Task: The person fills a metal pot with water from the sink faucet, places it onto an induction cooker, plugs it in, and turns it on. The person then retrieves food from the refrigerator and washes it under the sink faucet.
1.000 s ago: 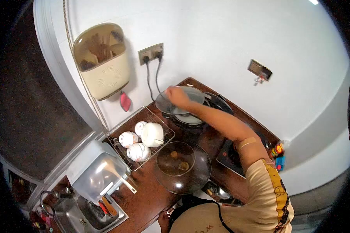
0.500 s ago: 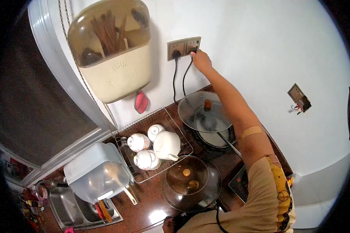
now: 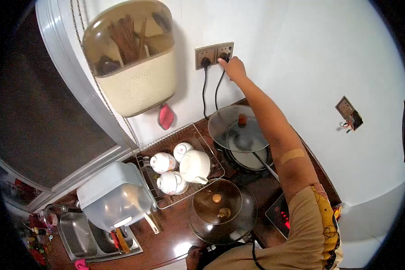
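A rectangular stainless-steel sink (image 3: 78, 234) is set into the reddish-brown, glossy counter (image 3: 166, 231). Beside it stands a pale, rounded plastic box (image 3: 105, 186) with a translucent front. Above hangs a cream plastic utensil holder (image 3: 144, 87), its smoky cover blurring the sticks inside, with a pink pad (image 3: 165, 118) below.

White, rounded ceramic bowls (image 3: 163, 163) and a cream ceramic pot (image 3: 195, 166) rest on a silver wire rack (image 3: 201, 143). At the bottom edge, the left hand (image 3: 194, 258) is dark and cut off; I cannot tell how open it is. A round, see-through brown lid (image 3: 207, 211) with a knob lies nearby.

A metallic wall plate (image 3: 206, 49) holds two black plugs; the right hand, fingers drawn in narrowly, touches the right-hand black plug (image 3: 224, 57), which sits in its socket. That hand (image 3: 234, 68) partly hides it, so pinching or pressing cannot be told apart.

Below, a clear round glass lid (image 3: 229, 130) sits over a dark pan (image 3: 233, 162). The forearm covers part of both, and the tan sleeve (image 3: 303, 216) cuts off a black hob (image 3: 276, 215) with red lights.
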The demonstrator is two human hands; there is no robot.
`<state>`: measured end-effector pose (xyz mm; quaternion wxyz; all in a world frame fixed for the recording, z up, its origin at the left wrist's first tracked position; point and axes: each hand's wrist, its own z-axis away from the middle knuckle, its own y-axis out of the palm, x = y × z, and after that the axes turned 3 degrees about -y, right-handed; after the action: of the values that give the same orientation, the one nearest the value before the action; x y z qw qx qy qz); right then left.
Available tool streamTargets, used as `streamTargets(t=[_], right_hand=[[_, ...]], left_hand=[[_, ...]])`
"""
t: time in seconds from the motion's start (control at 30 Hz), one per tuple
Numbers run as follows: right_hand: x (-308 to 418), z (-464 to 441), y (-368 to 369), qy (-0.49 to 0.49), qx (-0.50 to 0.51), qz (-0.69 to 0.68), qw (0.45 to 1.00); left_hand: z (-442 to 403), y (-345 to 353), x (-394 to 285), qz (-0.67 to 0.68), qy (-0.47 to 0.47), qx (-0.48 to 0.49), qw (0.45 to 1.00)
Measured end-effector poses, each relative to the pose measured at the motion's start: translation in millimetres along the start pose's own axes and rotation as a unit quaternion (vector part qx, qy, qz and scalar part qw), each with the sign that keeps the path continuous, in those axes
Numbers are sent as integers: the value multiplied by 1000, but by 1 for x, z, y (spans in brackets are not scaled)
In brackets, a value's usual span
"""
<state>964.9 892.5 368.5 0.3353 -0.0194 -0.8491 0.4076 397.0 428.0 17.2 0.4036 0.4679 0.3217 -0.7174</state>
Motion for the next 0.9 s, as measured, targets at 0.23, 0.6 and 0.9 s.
streamTargets(t=[0.23, 0.6, 0.9], right_hand=[[47, 188, -4, -124, 65, -166, 976], [-9, 638, -77, 29, 459, -244, 854], [-95, 824, -177, 292, 113, -176, 933]], left_hand=[[31, -12, -44, 29, -56, 20, 998], [40, -72, 43, -175, 48, 46, 982], [17, -76, 101, -44, -33, 292, 955]])
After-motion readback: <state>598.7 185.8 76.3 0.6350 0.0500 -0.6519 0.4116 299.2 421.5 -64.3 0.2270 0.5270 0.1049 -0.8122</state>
